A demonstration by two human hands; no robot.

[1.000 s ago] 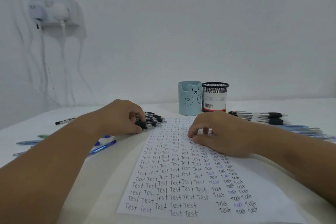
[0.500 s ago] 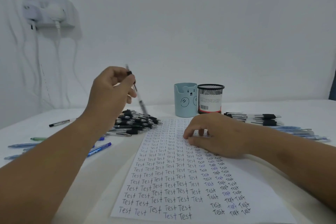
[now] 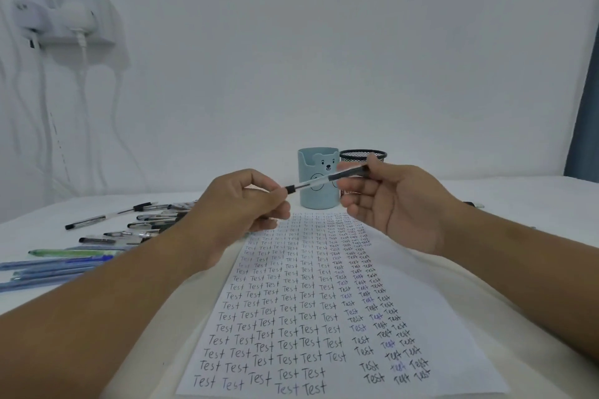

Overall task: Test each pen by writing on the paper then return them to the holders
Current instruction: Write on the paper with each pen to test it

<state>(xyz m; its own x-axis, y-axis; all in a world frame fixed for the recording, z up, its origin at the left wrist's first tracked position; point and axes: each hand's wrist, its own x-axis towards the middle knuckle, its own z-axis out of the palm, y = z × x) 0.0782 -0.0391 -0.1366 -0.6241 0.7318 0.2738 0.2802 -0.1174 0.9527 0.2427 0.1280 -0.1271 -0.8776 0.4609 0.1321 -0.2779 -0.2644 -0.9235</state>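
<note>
Item: ballpoint pen, lifted from the left pile and passed between both hands above the test sheet.

Half a second before, the left hand alone had raised the pen over the pile of pens while the right hand lay flat on the paper; now the right hand had risen and both gripped the pen, level in the air in front of the holders. Left fingers were curled round the black cap end, right thumb and fingers pinched the dark barrel end; probably uncapping or handover before writing. Pen: slim clear plastic barrel, black ends. Paper: white sheet, rows of handwritten "Test", mostly filled. Blue bear holder: smooth, cylindrical. Black mesh holder: wire, round. Neither showed pens. Blue pens lay at the left.
</note>
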